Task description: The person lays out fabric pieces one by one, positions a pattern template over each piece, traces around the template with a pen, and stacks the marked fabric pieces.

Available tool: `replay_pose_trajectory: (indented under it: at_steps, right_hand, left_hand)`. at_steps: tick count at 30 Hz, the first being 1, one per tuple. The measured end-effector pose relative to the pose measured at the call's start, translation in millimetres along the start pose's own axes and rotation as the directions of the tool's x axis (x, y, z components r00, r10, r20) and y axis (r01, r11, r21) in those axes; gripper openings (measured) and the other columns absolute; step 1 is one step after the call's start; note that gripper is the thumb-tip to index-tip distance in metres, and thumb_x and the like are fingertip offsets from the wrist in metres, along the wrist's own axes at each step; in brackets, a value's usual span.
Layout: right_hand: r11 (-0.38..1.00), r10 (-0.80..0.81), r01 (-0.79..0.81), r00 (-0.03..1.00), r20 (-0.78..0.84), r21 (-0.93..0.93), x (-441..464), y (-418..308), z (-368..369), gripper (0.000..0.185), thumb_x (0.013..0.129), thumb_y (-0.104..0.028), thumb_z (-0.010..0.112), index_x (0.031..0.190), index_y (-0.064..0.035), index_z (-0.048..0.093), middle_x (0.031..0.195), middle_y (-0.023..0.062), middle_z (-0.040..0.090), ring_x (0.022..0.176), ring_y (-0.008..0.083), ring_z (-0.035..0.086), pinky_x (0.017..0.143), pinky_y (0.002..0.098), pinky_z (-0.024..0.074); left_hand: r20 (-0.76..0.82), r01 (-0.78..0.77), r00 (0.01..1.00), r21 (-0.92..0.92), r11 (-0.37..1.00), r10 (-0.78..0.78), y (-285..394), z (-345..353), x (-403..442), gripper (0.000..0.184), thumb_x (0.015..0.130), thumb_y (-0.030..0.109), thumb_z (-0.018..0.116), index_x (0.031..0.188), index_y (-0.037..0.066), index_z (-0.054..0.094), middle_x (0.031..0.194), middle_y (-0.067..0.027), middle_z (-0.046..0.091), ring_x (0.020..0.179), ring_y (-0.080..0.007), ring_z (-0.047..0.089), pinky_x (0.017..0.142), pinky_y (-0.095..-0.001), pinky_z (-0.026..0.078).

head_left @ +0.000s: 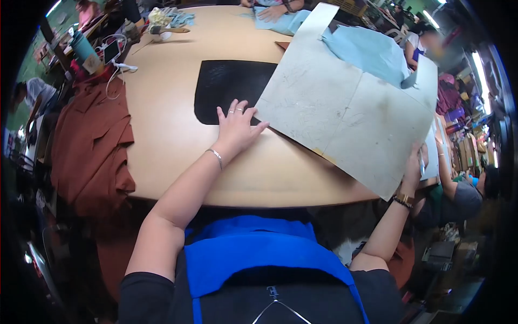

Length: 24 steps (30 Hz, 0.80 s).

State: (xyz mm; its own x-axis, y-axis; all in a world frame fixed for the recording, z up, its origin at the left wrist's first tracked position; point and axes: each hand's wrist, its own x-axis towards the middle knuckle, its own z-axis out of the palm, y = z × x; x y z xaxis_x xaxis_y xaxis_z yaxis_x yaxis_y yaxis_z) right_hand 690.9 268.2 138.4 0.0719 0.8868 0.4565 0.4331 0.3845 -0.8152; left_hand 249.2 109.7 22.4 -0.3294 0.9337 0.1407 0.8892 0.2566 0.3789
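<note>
A black flat panel (221, 86) with rounded corners lies on the table, its right part covered by a large pale grey pattern board (334, 102). My left hand (237, 127) rests with fingers spread at the panel's near edge, fingertips on the black surface, beside the board's left corner. At the right edge of the board, my right hand (413, 164) is closed on it. The board is tilted, its near edge raised off the table. Part of the right hand's fingers is hidden behind the board. A light blue sheet (369, 51) shows through the board's cut-out.
Brown fabric (91, 146) hangs over the left side of the wooden table (167, 140). A brush (168, 30), a phone (111, 51) and a teal bottle (83, 48) are at the back left. Across the table, another person's hands (272, 12) rest on light blue material.
</note>
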Motion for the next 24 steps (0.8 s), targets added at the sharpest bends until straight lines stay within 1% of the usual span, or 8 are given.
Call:
replay_pose_trajectory:
  at_steps: [2,6,7,10,12,15,18,24]
  right_hand:
    - [0.947,-0.084,0.097,0.995,0.053,-0.305,11,10,-5,0.036,0.101,-0.028,0.054,0.118,0.0029,0.061,0.108,0.0098,0.068,0.096,0.0158,0.061,0.084,0.0296,0.0473]
    - [0.824,-0.122,0.152,0.988,0.090,-0.545,10,-8,6,0.034,0.099,-0.030,0.056,0.115,-0.0001,0.062,0.099,0.0207,0.069,0.090,0.0326,0.067,0.079,0.0392,0.0502]
    - [0.783,-0.216,0.227,0.972,0.088,-0.579,11,-8,11,0.033,0.098,-0.030,0.056,0.112,-0.0011,0.062,0.095,0.0250,0.067,0.087,0.0420,0.065,0.075,0.0429,0.0506]
    - [0.728,-0.109,0.118,0.993,0.056,-0.675,13,-20,16,0.031,0.098,-0.029,0.057,0.111,-0.0014,0.062,0.092,0.0258,0.066,0.087,0.0440,0.064,0.072,0.0427,0.0504]
    - [0.789,-0.181,0.160,0.983,0.026,-0.593,14,-20,19,0.029,0.098,-0.028,0.057,0.109,-0.0013,0.061,0.089,0.0258,0.065,0.084,0.0441,0.063,0.070,0.0420,0.0501]
    - [0.835,-0.266,0.211,0.963,-0.037,-0.508,18,-2,20,0.026,0.098,-0.026,0.057,0.107,-0.0012,0.062,0.087,0.0255,0.065,0.080,0.0429,0.063,0.069,0.0405,0.0496]
    - [0.859,-0.262,0.206,0.964,-0.056,-0.468,13,-4,23,0.025,0.098,-0.025,0.058,0.106,-0.0012,0.062,0.085,0.0247,0.065,0.076,0.0408,0.062,0.069,0.0391,0.0493]
    - [0.868,-0.284,0.216,0.954,-0.091,-0.447,15,-12,18,0.025,0.098,-0.024,0.058,0.104,-0.0004,0.062,0.083,0.0228,0.064,0.070,0.0361,0.060,0.068,0.0379,0.0491]
  left_hand:
    - [-0.050,-0.043,0.998,-0.011,0.999,0.042,14,5,3,0.055,0.085,0.055,0.064,0.116,0.010,0.064,0.132,-0.0125,0.053,0.132,-0.0297,0.042,0.110,-0.0675,0.019]
    - [-0.123,-0.068,0.990,-0.007,0.998,0.066,25,14,6,0.047,0.078,0.048,0.074,0.109,0.014,0.067,0.119,-0.0043,0.058,0.122,-0.0224,0.049,0.111,-0.0647,0.023]
    - [-0.121,-0.066,0.991,-0.013,0.998,0.064,26,13,7,0.045,0.078,0.048,0.074,0.107,0.015,0.068,0.119,-0.0034,0.059,0.122,-0.0215,0.049,0.111,-0.0647,0.023]
    - [-0.175,-0.073,0.983,-0.056,0.996,0.063,27,15,5,0.036,0.078,0.045,0.075,0.099,0.016,0.072,0.115,-0.0003,0.060,0.119,-0.0193,0.052,0.111,-0.0646,0.023]
    - [-0.264,-0.115,0.960,-0.086,0.990,0.089,27,22,4,0.030,0.080,0.042,0.074,0.098,0.018,0.073,0.111,0.0000,0.061,0.113,-0.0196,0.055,0.110,-0.0632,0.024]
    - [-0.180,-0.464,0.874,-0.036,0.885,0.451,31,29,2,0.021,0.083,0.037,0.073,0.095,0.021,0.075,0.098,0.0010,0.062,0.101,-0.0176,0.060,0.108,-0.0559,0.029]
    - [-0.227,-0.457,0.871,-0.049,0.888,0.436,35,33,7,0.013,0.084,0.034,0.071,0.089,0.023,0.075,0.089,0.0030,0.060,0.089,-0.0158,0.060,0.102,-0.0494,0.034]
    - [-0.167,-0.548,0.823,0.019,0.837,0.543,35,31,27,0.014,0.085,0.031,0.068,0.077,0.021,0.068,0.087,0.0042,0.060,0.090,-0.0162,0.061,0.098,-0.0463,0.037]
